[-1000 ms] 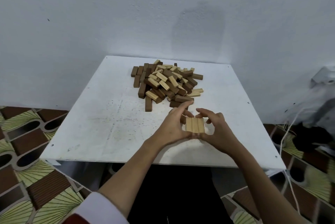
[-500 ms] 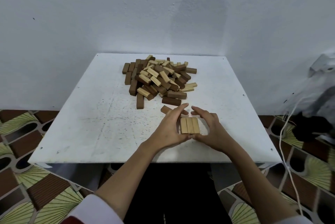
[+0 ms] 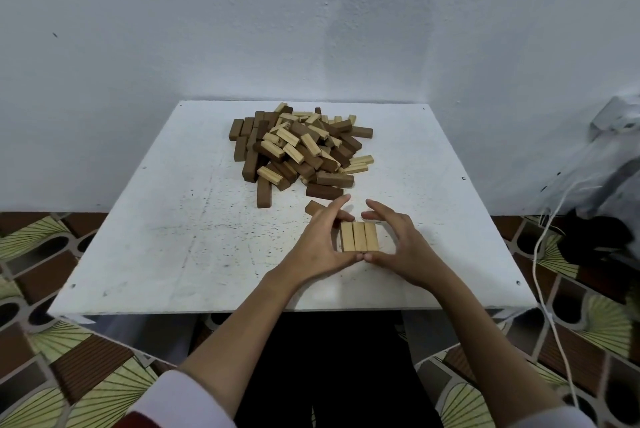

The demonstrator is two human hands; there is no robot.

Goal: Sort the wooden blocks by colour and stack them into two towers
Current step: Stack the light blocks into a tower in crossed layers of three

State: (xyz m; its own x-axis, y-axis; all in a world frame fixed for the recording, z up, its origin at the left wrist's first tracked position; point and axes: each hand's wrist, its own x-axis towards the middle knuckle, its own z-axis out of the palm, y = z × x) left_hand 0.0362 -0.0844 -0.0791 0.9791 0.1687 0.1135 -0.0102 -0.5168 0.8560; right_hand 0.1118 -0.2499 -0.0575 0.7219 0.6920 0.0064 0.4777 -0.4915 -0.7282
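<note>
Near the table's front edge, at about five o'clock from its middle, three light blocks lie side by side as the first layer of one tower. My left hand and right hand cup this row from either side, thumbs meeting at its near end, fingers curved and open around it; whether they press the wood or merely frame it I cannot tell. By my reckoning the task has barely begun: one layer down, no dark tower started. At twelve o'clock from my hands sits the pile, dark and light blocks mixed, nearly all unsorted. One dark block lies just beyond my left fingers. No containers are visible; everything rests on the bare tabletop.
</note>
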